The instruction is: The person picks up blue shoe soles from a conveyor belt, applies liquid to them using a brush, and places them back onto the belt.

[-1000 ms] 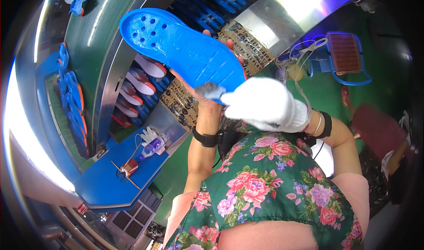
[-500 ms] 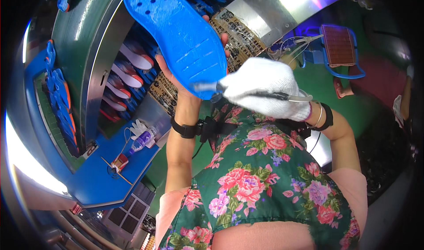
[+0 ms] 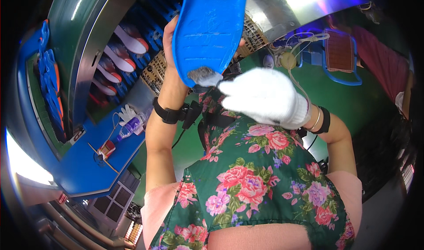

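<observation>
My bare left hand (image 3: 170,42) holds up a blue shoe sole (image 3: 207,40) from behind, with fingers showing at both edges. The sole's lower end faces me, and its upper end runs out of the picture. In a white knitted glove, my right hand (image 3: 265,97) is closed round a brush (image 3: 204,76). Its dark bristles lie against the sole's lower end. The brush handle is mostly hidden by the glove. A wet shine covers part of the sole.
A green conveyor (image 3: 79,24) with a metal edge carries blue and orange soles at left. White-and-red soles (image 3: 131,40) line a rack under it. A bottle (image 3: 131,127) and a spare glove stand on the blue table (image 3: 84,172). Another person's sleeve (image 3: 380,60) shows right.
The sole has moved up and to the right and stands more upright. The brush has turned, so its bristles now show plainly at the sole's lower end.
</observation>
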Available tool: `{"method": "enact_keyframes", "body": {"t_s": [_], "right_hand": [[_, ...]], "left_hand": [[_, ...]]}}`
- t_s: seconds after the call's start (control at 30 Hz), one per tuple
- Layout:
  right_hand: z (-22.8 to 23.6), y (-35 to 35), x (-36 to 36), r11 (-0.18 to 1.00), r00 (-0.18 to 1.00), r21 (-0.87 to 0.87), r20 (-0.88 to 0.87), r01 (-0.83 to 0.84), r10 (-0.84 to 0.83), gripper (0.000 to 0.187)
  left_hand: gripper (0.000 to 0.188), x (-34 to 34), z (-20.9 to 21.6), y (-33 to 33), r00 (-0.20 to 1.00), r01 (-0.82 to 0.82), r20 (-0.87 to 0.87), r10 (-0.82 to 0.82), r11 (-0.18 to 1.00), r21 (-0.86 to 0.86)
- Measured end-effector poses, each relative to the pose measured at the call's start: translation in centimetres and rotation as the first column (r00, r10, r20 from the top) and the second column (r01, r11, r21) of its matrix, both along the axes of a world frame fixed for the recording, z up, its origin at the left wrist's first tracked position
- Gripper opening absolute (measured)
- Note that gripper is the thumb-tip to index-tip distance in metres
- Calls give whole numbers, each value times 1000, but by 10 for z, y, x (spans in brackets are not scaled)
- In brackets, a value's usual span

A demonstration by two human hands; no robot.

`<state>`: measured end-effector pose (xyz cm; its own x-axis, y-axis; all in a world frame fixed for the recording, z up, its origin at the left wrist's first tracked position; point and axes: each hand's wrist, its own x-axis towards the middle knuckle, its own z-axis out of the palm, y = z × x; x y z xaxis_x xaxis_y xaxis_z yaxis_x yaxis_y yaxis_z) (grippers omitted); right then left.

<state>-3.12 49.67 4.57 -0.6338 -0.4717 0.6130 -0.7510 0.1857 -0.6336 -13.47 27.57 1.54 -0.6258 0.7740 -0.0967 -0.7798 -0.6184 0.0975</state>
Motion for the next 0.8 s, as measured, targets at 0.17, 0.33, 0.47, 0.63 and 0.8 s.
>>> {"method": "enact_keyframes", "body": {"t_s": [0.17,0.33,0.47,0.63,0.8], "right_hand": [[18,6,-6,973,946,-161,252,-166,203,28],[19,12,-22,989,969,-145,245,3,33,21],[-2,11,-7,998,998,14,-20,-66,66,26],[9,19,-28,961,959,-211,180,-178,217,26],[3,12,-14,983,983,20,15,-183,182,24]], "left_hand": [[108,-15,-11,-12,988,-2,-142,-55,927,-376],[80,-13,9,-5,981,187,65,-182,980,-67],[78,-20,13,1,969,245,75,-236,957,-155],[76,-19,14,-4,964,264,94,-250,943,-201],[69,-24,12,-13,941,324,149,-303,934,-152]]}}
